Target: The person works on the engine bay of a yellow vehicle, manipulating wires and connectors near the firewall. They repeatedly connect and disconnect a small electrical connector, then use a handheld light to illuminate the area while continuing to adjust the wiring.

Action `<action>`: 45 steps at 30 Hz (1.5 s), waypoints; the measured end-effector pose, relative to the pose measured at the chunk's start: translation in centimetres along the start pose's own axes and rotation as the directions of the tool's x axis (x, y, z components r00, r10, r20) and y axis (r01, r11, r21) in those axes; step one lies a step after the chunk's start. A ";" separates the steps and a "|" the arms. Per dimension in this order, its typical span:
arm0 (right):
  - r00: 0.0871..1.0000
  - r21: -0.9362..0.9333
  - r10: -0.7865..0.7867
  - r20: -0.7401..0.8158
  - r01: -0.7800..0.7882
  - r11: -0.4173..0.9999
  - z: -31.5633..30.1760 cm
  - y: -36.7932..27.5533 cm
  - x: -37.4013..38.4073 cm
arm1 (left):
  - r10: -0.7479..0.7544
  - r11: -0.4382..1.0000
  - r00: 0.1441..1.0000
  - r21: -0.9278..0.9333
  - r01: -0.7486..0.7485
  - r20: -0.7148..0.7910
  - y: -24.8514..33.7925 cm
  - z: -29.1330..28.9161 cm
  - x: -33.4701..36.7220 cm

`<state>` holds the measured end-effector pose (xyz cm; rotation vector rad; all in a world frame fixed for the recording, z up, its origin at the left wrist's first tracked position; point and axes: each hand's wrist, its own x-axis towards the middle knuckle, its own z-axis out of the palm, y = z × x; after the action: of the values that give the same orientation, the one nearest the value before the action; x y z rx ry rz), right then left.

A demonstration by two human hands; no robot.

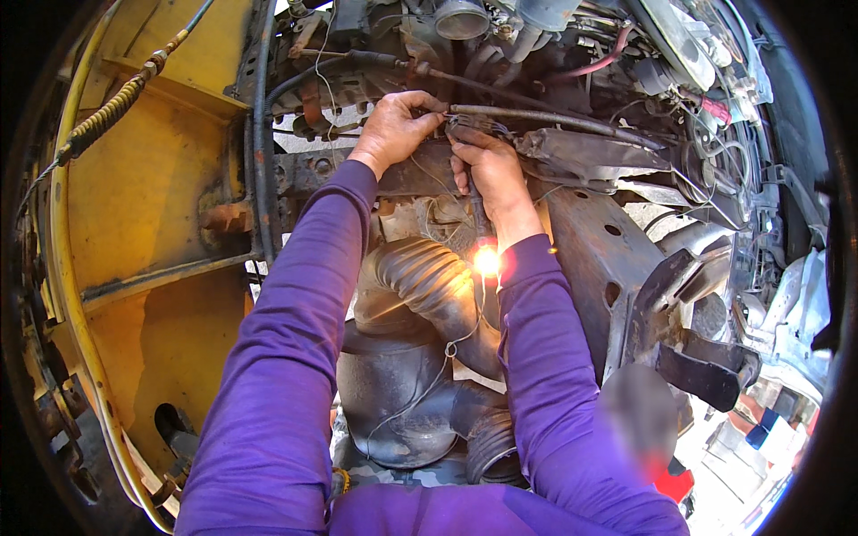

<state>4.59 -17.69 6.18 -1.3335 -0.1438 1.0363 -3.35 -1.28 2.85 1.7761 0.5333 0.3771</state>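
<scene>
Both my hands work close together over a dark frame rail (335, 171) in a vehicle's engine bay. My left hand (396, 129) is closed in a pinch, and whatever lies between thumb and finger is too small to make out. Just to its right, my right hand (490, 174) is closed round a dark wire bundle (487, 123), with part of it hidden by the fingers. A small bulb (487, 261) glows brightly beside my right wrist. From it a thin wire (450, 350) runs down, with a small loop in it, across a dark canister.
Below my hands sit a ribbed air hose (420, 272) and a rounded dark canister (393, 406). Yellow metal bodywork (152, 205) with a coiled spring cable (107, 112) stands at left. A holed steel bracket (608, 241), hoses and engine parts crowd the right.
</scene>
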 end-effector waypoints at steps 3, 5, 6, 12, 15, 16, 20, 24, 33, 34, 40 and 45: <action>1.000 -0.007 0.002 0.012 -0.002 1.000 -0.1 -0.2 -0.1 | 0.002 0.999 1.000 0.043 -0.002 0.010 -0.2 -0.1 0.2; 0.999 -0.050 0.018 0.045 -0.015 0.999 -0.5 -0.3 -0.1 | 0.017 0.995 1.000 0.097 -0.019 0.015 0.0 -0.1 0.2; 0.997 -0.081 0.030 0.075 -0.024 0.996 -0.8 -0.6 -0.2 | 0.025 0.995 1.000 0.093 -0.026 0.011 0.0 -0.1 0.1; 0.979 -0.087 0.058 0.193 -0.042 0.995 -1.2 -1.3 -0.6 | 0.079 0.978 0.997 0.194 -0.078 0.003 0.6 -0.2 0.0; 0.988 -0.145 0.090 0.127 -0.071 0.987 -0.2 -1.6 -1.1 | 0.017 0.983 1.000 0.183 -0.021 0.020 1.7 -0.2 -0.2; 0.989 -0.112 0.094 0.112 -0.081 0.990 0.0 -1.0 -1.0 | 0.011 0.992 0.999 0.122 -0.015 0.037 1.6 -0.2 -0.2; 0.997 0.035 0.022 0.073 -0.025 0.999 -0.1 0.4 -0.6 | 0.016 0.997 0.996 -0.081 -0.008 0.092 1.0 0.0 0.0; 0.999 0.070 0.052 -0.018 -0.050 0.996 0.8 0.3 -0.6 | -0.029 0.998 0.994 -0.051 0.034 0.102 1.2 -0.4 0.1; 0.994 0.052 0.106 -0.040 -0.104 0.993 1.7 -0.4 -1.3 | -0.055 0.992 0.988 -0.105 0.071 0.147 1.8 -0.6 0.3; 0.994 0.074 0.102 -0.028 -0.100 0.992 1.6 0.0 -1.1 | -0.063 0.991 0.987 -0.104 0.079 0.150 1.6 -0.7 0.3; 0.969 0.310 0.237 0.068 -0.246 0.918 -0.1 0.8 -0.1 | -0.080 0.993 0.977 -0.071 0.095 0.196 2.6 -0.7 0.0; 0.971 0.192 0.215 0.100 -0.231 0.954 0.1 0.1 -0.8 | -0.070 0.988 0.975 -0.122 0.097 0.211 2.1 -0.8 0.0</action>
<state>4.03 -18.21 6.47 -1.1420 0.0553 1.2607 -3.46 -1.09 5.10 1.6368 0.4244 0.1622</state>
